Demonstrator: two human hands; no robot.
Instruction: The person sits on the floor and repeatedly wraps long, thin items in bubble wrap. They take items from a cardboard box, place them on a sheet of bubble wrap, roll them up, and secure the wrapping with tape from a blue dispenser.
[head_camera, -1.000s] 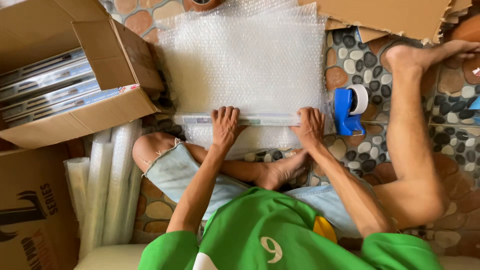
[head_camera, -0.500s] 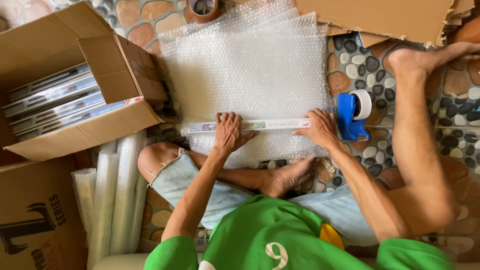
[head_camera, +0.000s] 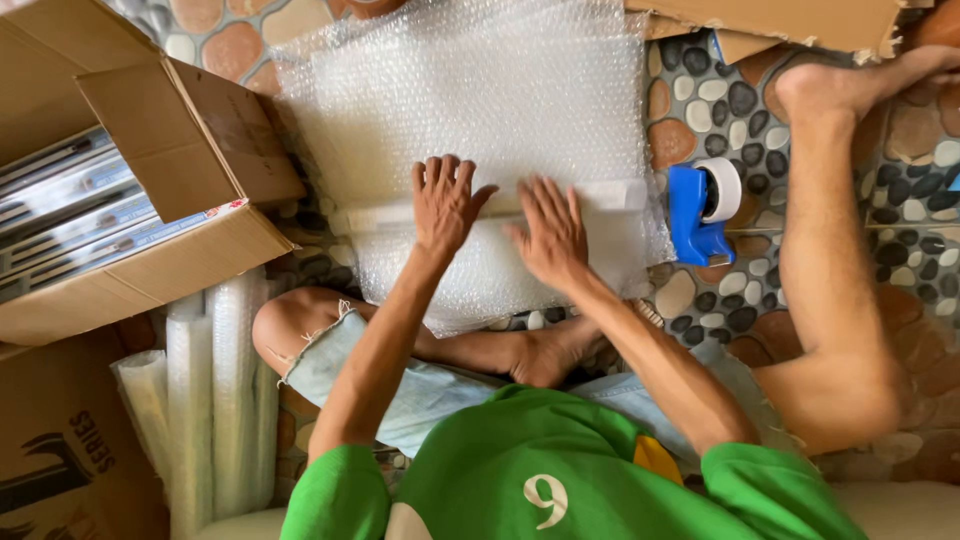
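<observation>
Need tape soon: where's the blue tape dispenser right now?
In the head view, the blue tape dispenser stands on the pebble floor right of the bubble wrap sheet, beyond the right hand.

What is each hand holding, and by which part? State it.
Neither grips anything. The left hand and right hand press flat, fingers spread, on the middle of a long box rolled in bubble wrap.

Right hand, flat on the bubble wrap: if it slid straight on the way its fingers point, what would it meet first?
The right hand points away from the person, so it would probably cross the long wrapped box first, then more bubble wrap.
</observation>
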